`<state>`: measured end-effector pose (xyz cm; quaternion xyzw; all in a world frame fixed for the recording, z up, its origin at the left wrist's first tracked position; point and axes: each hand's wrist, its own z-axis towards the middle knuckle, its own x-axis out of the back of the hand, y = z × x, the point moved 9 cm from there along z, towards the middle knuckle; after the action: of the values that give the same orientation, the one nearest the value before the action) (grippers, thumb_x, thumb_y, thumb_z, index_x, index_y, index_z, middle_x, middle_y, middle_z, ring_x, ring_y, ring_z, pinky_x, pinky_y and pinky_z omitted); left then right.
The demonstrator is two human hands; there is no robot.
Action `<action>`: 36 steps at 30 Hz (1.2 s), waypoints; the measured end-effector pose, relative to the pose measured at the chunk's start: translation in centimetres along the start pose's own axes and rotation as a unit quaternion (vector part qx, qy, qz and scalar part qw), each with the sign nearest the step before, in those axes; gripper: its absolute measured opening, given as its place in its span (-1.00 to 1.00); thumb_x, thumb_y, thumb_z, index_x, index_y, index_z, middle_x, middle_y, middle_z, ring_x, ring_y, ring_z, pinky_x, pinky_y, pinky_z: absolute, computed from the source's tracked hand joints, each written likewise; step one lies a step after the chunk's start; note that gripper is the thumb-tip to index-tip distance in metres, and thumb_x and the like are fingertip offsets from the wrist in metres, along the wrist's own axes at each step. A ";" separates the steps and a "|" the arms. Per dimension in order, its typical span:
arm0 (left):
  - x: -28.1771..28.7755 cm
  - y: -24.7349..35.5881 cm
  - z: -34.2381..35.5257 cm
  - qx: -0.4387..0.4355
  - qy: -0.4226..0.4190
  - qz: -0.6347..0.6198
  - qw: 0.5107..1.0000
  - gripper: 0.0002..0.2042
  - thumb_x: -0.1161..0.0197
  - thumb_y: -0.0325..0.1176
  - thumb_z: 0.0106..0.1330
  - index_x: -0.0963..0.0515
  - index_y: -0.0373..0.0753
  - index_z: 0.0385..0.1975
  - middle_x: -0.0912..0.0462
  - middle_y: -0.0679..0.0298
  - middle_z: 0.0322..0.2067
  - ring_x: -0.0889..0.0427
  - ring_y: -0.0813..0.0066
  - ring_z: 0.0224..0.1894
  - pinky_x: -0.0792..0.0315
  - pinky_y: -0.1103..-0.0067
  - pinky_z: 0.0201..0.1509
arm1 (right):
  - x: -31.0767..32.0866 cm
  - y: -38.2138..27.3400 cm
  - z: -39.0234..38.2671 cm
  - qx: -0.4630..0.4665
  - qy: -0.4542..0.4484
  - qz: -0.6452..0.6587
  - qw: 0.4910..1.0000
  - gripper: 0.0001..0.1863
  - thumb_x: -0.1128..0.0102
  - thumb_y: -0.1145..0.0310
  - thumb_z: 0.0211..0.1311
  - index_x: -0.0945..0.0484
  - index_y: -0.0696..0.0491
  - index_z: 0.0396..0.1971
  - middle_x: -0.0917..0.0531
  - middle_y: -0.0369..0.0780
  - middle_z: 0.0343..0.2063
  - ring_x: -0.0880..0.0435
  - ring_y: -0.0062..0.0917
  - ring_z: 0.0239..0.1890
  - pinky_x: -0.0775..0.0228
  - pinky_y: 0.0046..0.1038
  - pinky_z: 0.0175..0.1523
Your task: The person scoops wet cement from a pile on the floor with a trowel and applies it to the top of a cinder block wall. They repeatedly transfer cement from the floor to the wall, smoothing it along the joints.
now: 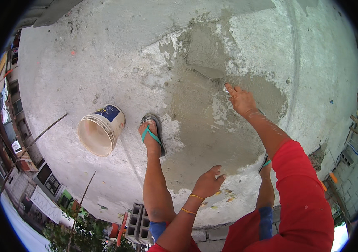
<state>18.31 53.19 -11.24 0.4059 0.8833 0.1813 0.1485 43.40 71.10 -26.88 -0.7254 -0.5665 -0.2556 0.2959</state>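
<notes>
My right hand point(242, 100) is closed round the handle of a trowel. The trowel's flat grey blade point(207, 72) reaches left from my fingers and lies against a wet mortar patch point(200, 138) on the concrete slab point(116, 71). Most of the handle is hidden in my grip. My left hand point(209, 181) hovers over the near part of the patch. Its fingers are loosely bent, the thumb stands apart, and nothing shows in it. Two yellow bands circle that wrist.
A white bucket point(119, 119) with a blue label lies tipped on its side, left of my sandalled left foot point(148, 133). Hollow blocks point(134, 222) sit by the slab's near edge. Thin rods point(46, 131) rise at the left, with buildings and a leafy plant beyond.
</notes>
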 end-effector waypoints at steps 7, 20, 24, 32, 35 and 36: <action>-1.2 0.0 1.1 0.005 -0.020 -0.002 1.000 -0.47 -0.30 -0.11 0.44 -0.48 -0.27 0.30 -0.73 -0.12 0.01 -0.77 0.01 -0.09 -0.58 0.32 0.11 | -9.1 -2.5 -14.6 0.103 -0.249 0.126 0.955 -0.31 -0.39 0.13 0.36 -0.41 -0.28 0.47 -0.70 -0.19 0.02 -0.72 -0.24 0.07 -0.52 -0.19 0.19; 0.8 1.7 0.4 -0.035 -0.004 0.021 0.999 -0.48 -0.33 -0.14 0.46 -0.48 -0.25 0.32 -0.73 -0.04 0.02 -0.76 0.22 -0.21 -0.60 0.42 -0.02 | 14.2 -1.8 10.2 -0.010 0.080 0.142 0.987 -0.35 -0.31 0.20 0.39 -0.40 -0.22 0.47 -0.65 -0.12 0.21 -0.70 -0.16 0.16 -0.55 -0.20 0.25; 2.0 2.2 0.0 -0.018 -0.007 -0.015 1.000 -0.48 -0.28 -0.14 0.44 -0.50 -0.34 0.27 -0.70 -0.19 0.07 -0.72 -0.07 0.10 -0.55 0.30 0.19 | 6.7 -5.3 8.1 -0.002 0.048 0.047 0.998 -0.32 -0.14 0.35 0.51 -0.24 -0.26 0.57 -0.60 -0.15 0.09 -0.68 -0.18 0.05 -0.57 -0.19 0.18; 2.7 3.0 -0.4 -0.044 0.005 -0.015 0.999 -0.49 -0.27 -0.14 0.44 -0.50 -0.34 0.27 -0.70 -0.17 0.07 -0.71 -0.08 0.11 -0.54 0.29 0.20 | -4.6 -7.7 -7.2 0.121 -0.111 -0.029 0.986 -0.26 -0.08 0.44 0.47 -0.23 -0.39 0.58 -0.56 -0.25 0.03 -0.63 -0.30 0.04 -0.38 -0.13 0.18; 1.9 2.0 -0.5 -0.017 -0.015 -0.001 1.000 -0.50 -0.27 -0.14 0.44 -0.50 -0.32 0.27 -0.70 -0.16 0.08 -0.72 -0.07 0.09 -0.54 0.29 0.20 | 0.5 -9.7 -3.0 0.100 -0.039 0.036 0.994 -0.23 -0.10 0.50 0.42 -0.25 -0.39 0.57 -0.58 -0.25 0.08 -0.64 -0.31 0.06 -0.38 -0.14 0.18; 1.6 1.5 -0.5 -0.001 -0.025 0.007 1.000 -0.50 -0.27 -0.14 0.44 -0.51 -0.32 0.27 -0.70 -0.15 0.08 -0.72 -0.07 0.08 -0.54 0.29 0.20 | 2.3 -10.7 -0.2 0.088 0.000 0.049 0.995 -0.24 -0.12 0.48 0.42 -0.25 -0.39 0.56 -0.58 -0.25 0.08 -0.64 -0.31 0.06 -0.39 -0.13 0.17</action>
<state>18.12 55.18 -10.33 0.4161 0.8766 0.1728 0.1693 33.57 74.51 -23.62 -0.7234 -0.5504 -0.1899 0.3711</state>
